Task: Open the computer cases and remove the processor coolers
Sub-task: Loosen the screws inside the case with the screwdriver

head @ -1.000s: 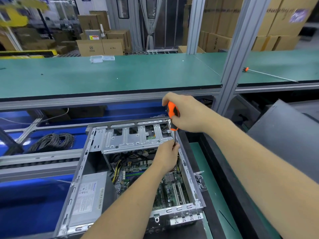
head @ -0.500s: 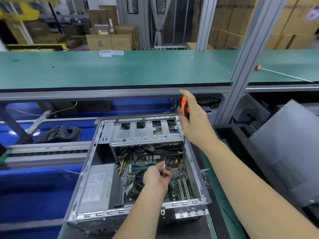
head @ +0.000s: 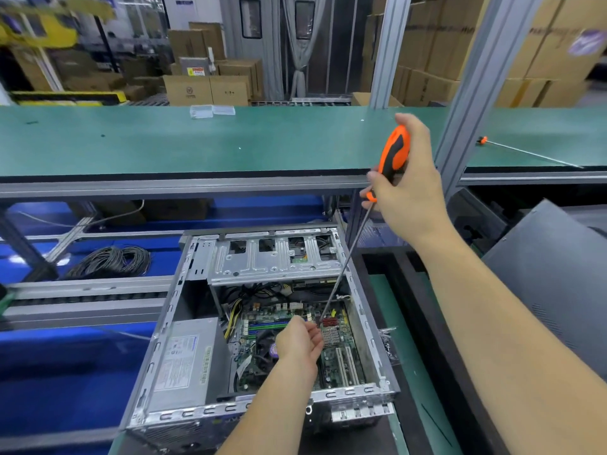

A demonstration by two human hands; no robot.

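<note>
The computer case (head: 262,330) lies open on its side, with the motherboard facing up, and the processor cooler (head: 262,351) is a dark round fan low on the board, partly hidden under the left hand (head: 300,344). The right hand (head: 405,178) is clenched around the orange handle of a long screwdriver (head: 348,257), high above the case at about 1 o'clock from the cooler. The long axis of the tool runs steeply down from 1 o'clock toward 7 o'clock, and its tip ends near the small silver heatsink (head: 330,333), just beside the fingers of the left hand. These fingers are curled near the tip; I think they guide the shaft, but I cannot tell if they really pinch it. From the tip, the cooler lies toward 8 o'clock, very near, so the left hand is clearly the nearer one to it and the right hand only drives from above. In my judgement the next move is to steer the tip to a mounting screw of the cooler, with the shaft kept clear of the drive cage (head: 272,257)
</note>
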